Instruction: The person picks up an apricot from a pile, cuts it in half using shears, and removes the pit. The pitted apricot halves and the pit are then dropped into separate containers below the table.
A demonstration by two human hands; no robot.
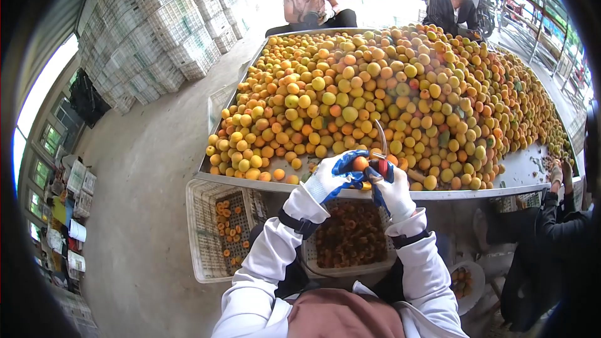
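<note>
head view: left hand point(330, 178) grip clamped on an apricot point(360, 163), right hand point(394, 193) grip closed round a curved knife point(380, 139), just over the tabletop point(519, 172) edge.

I see my left hand point(330, 176) and right hand point(394, 193) in white, blue-coated gloves point(400, 200); white sleeves point(263, 269), black cuff bands point(299, 223), brown apron point(344, 316) at six o'clock.

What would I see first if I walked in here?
A huge heap of yellow and orange apricots covering the long metal table. At its near edge, the gloved left hand holds one apricot while the right hand holds a curved knife. White crates tower upper left.
</note>
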